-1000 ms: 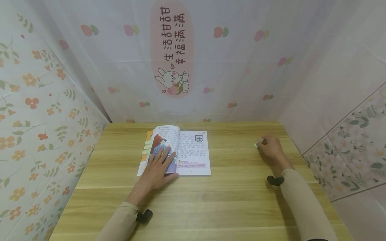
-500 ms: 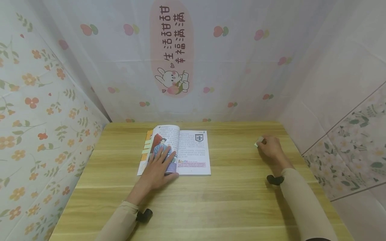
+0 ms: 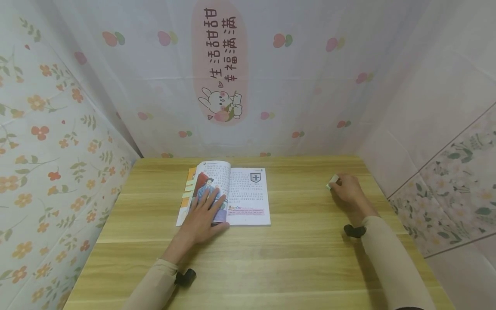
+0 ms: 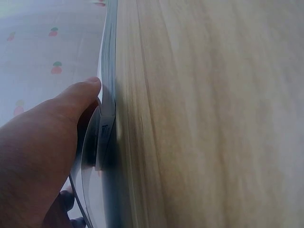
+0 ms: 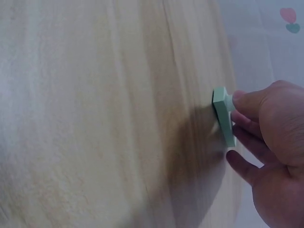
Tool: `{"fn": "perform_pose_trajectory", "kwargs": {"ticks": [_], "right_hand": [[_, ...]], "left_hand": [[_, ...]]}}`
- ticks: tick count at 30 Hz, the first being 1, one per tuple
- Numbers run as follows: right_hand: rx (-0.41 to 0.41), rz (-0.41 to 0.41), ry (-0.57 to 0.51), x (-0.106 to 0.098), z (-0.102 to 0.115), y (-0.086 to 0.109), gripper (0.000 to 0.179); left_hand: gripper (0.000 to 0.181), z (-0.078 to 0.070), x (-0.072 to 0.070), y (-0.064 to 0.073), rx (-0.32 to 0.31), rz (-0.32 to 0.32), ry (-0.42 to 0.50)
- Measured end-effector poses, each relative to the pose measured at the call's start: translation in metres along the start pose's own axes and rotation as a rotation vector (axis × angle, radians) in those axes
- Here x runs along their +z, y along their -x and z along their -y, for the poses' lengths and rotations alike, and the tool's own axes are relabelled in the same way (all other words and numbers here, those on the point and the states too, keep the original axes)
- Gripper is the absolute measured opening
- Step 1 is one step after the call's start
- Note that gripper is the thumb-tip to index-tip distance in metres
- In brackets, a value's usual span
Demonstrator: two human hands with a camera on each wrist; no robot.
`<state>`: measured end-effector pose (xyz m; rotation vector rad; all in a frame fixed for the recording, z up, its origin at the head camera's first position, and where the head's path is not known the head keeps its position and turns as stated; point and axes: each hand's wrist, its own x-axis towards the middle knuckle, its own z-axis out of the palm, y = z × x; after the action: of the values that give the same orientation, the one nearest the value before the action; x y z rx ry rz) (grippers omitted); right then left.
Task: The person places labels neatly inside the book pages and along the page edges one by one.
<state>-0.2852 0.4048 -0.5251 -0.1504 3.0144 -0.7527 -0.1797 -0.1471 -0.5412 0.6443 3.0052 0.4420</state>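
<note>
An open book (image 3: 249, 196) with printed pages lies left of the middle of the table in the head view. My left hand (image 3: 200, 219) rests spread over its illustrated left page, which bulges up at the spine. In the left wrist view the thumb lies along the book's edge (image 4: 109, 61). Far to the right, my right hand (image 3: 348, 189) pinches a small pale green block (image 3: 333, 181) low over the table. In the right wrist view the thumb is on the whitish side of this block (image 5: 223, 116), with fingers behind it.
Pale green tabs (image 3: 188, 188) stick out from the book's left side, over an orange strip. The wooden table (image 3: 286, 262) ends at the back against a printed curtain (image 3: 310, 94). Floral cloth (image 3: 50, 163) hangs at the left, a pale panel (image 3: 445, 193) at the right.
</note>
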Motion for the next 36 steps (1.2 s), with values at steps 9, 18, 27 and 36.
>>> {"fn": "perform_pose_trajectory", "kwargs": {"ticks": [9, 18, 27, 36], "right_hand": [[-0.081, 0.006, 0.019, -0.003, -0.002, -0.002, 0.028], [-0.114, 0.028, 0.040, -0.010, 0.003, 0.000, 0.026], [-0.081, 0.086, -0.019, -0.014, 0.004, 0.003, 0.025], [-0.059, 0.121, -0.045, -0.019, 0.007, 0.004, 0.027]], "left_hand": [[0.093, 0.001, 0.000, 0.000, 0.003, 0.009, 0.003], [0.094, 0.001, 0.001, 0.001, 0.002, 0.000, 0.000], [0.093, 0.001, 0.001, 0.001, 0.010, -0.019, 0.000], [0.093, 0.000, 0.000, 0.001, 0.013, -0.014, 0.001]]}}
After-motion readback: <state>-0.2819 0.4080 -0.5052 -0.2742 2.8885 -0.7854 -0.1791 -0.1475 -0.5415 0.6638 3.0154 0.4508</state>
